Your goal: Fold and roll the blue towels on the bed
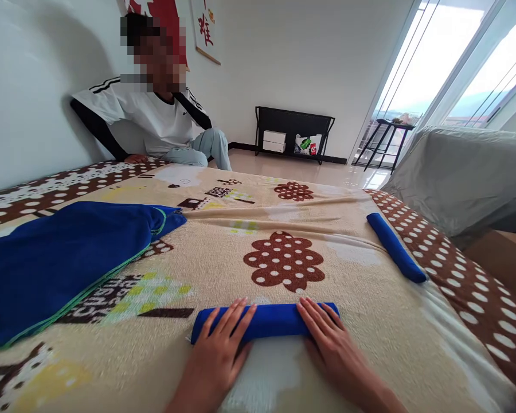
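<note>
A rolled blue towel (270,321) lies across the patterned blanket (284,264) just in front of me. My left hand (219,350) rests palm down on its left part, fingers spread over the roll. My right hand (331,344) presses flat on its right part in the same way. Both hands lie on top of the roll rather than wrapping it. A second rolled blue towel (395,246) lies apart near the blanket's right edge.
A stack of flat blue towels with green edging (64,258) lies at the left. Another person in a white shirt (155,123) sits at the far left by the wall. A grey covered sofa (468,178) stands right. A black shelf (294,133) stands beyond.
</note>
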{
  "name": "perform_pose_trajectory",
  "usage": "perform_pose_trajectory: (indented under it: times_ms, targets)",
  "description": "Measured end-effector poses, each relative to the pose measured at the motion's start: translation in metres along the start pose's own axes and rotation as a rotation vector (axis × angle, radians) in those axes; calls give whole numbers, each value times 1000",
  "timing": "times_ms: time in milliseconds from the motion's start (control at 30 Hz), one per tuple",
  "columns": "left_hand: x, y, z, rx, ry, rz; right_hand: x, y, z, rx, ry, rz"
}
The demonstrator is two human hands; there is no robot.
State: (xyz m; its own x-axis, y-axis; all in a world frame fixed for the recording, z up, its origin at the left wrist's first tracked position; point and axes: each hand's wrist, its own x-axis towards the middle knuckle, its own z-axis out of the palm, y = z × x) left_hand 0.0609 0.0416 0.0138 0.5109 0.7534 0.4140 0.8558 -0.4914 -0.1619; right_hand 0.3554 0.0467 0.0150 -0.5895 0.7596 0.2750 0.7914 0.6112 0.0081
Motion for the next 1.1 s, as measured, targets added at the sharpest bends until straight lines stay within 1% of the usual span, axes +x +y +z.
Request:
perform_pose_trajectory:
  times_ms: [67, 133, 233, 333, 433, 500, 533, 600, 667, 700, 767, 833, 900, 967, 1033, 1100]
  targets:
    - [-13, -19, 0, -7, -9, -27, -13, 17, 4, 19, 0, 39]
    - [-18, -30, 1, -37, -26, -60, -17, 27, 7, 71, 2, 77]
    - [-9, -38, 3, -127, -80, -108, -8, 33, 8, 186, 2, 134]
    - [7, -49, 4, -205, -145, -137, 8, 40, 0, 242, -5, 132]
    - [15, -62, -3, -227, -151, -125, 17, 53, -22, 277, -9, 103]
    - [13, -64, -10, -250, -147, -93, 19, 62, -49, 303, -8, 104]
    - [12, -61, -13, -261, -145, -76, 20, 66, -66, 311, -5, 110]
    - [10, -46, -18, -326, -153, -53, 24, 70, -107, 342, 15, 138]
    - [11, -19, -21, -473, -173, -83, 32, 67, -153, 409, 76, 169]
    - [13, -2, -20, -567, -186, -115, 37, 61, -176, 452, 134, 168]
    - [19, 32, -17, -730, -208, -158, 47, 44, -218, 493, 250, 103]
    - [25, 62, -13, -796, -215, -140, 55, 23, -249, 451, 357, -15]
    - [28, 84, -10, -808, -211, -98, 59, 2, -269, 386, 401, -137]
    - [28, 97, -8, -804, -200, -84, 60, -15, -277, 364, 385, -217]
    - [25, 102, -7, -804, -195, -80, 61, -25, -274, 372, 335, -250]
    - [20, 103, -5, -803, -193, -84, 62, -30, -266, 376, 278, -250]
